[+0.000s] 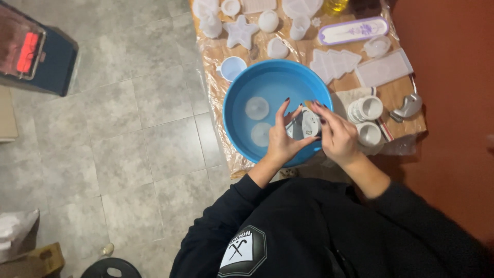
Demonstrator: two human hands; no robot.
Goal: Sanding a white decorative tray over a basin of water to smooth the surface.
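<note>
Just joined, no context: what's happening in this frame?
A person in a black sweatshirt holds a small round white mould over a blue basin with both hands: the left hand cups it from below and the right hand grips its far edge. Two more round translucent pieces lie inside the basin. Behind it, on a plastic-covered table, sit many white moulds, among them a star and a row of trees.

One round blue plastic basin [242, 87] sits on the counter, with two translucent round discs [257, 107] lying in it. Two hands meet over it around one small white round mould [307, 123]. Beside the basin stand two white cups [370, 107]. One star-shaped white mould [241, 32], one heart-shaped white mould [277, 48] and one tree-shaped white mould [334, 64] lie beyond.
</note>
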